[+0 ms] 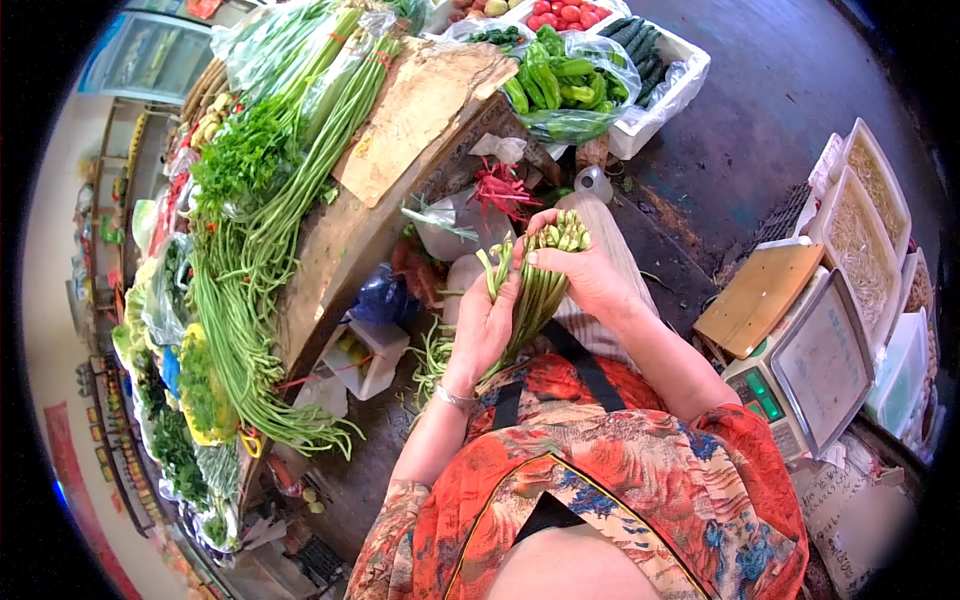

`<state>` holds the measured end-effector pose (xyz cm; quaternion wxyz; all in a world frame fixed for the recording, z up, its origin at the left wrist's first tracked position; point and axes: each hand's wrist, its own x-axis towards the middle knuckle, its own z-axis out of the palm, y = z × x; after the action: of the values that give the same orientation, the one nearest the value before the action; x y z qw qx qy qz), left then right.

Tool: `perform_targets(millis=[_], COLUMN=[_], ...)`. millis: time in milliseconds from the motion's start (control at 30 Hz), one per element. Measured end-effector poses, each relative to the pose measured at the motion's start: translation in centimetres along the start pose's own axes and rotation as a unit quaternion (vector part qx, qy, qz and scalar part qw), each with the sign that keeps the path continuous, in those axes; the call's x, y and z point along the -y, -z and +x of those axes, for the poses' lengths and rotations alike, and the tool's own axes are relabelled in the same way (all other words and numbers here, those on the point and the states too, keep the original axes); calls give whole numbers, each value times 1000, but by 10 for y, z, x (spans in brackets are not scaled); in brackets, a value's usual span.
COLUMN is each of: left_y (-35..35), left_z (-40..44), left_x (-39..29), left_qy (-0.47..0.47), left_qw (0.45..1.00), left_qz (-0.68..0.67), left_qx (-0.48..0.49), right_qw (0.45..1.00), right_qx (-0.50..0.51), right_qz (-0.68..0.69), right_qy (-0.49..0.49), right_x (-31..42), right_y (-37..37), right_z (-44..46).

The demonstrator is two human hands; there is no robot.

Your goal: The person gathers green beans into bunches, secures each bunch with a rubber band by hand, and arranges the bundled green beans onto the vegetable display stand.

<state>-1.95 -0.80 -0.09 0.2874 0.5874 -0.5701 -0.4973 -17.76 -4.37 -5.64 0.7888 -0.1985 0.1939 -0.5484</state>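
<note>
In front of my lap, my right hand [590, 275] grips a bunch of long green beans [545, 290] near its top, with the cut ends bundled above my thumb. My left hand [490, 325] is closed around a few more long bean stems, their tips poking up beside the bunch. The two hands touch or nearly touch, and the beans trail down to the left beneath my left wrist. On the table to the left lies a big tied bundle of long beans [240, 330], its strands drooping over the near edge.
A cardboard sheet [425, 110] covers part of the wooden table. Red ties [503, 188] lie beyond my hands. A bag of green peppers [565, 85] and a foam box of cucumbers [640, 50] stand ahead. At right is a scale [820, 360] with a wooden board [760, 300] beside it.
</note>
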Motion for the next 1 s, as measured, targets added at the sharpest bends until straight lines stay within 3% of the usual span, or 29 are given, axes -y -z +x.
perform_targets(millis=[67,167,267,333,400,733,800,933,1000], left_y=[1,6,3,1,3,1,-2,2,4], left_z=[1,5,5,6,8,5,1,1,1], left_x=[-1,2,-6,-1,-3,-9,-13,-14,-19], left_qy=[-40,-51,15,-30,-9,18,-46,-70,6], left_qw=[994,980,978,980,978,978,990,981,973], left_qz=[93,189,207,194,210,206,136,182,230], left_qx=[-45,-35,-4,-20,4,35,-1,1,22], right_qw=[1000,1000,999,999,996,996,998,998,998], right_qx=[8,9,16,27,64,27,24,15,8], right_qz=[0,-22,-36,-29,-52,-89,-60,-49,-42], right_qy=[-6,-13,-12,-9,-24,-16,-19,-32,-36], right_x=[0,5,7,7,7,5,4,7,5], right_y=[0,-4,-10,-9,-6,-2,1,-3,-3], right_z=[-1,-3,-3,-3,-3,-6,-5,-7,-6])
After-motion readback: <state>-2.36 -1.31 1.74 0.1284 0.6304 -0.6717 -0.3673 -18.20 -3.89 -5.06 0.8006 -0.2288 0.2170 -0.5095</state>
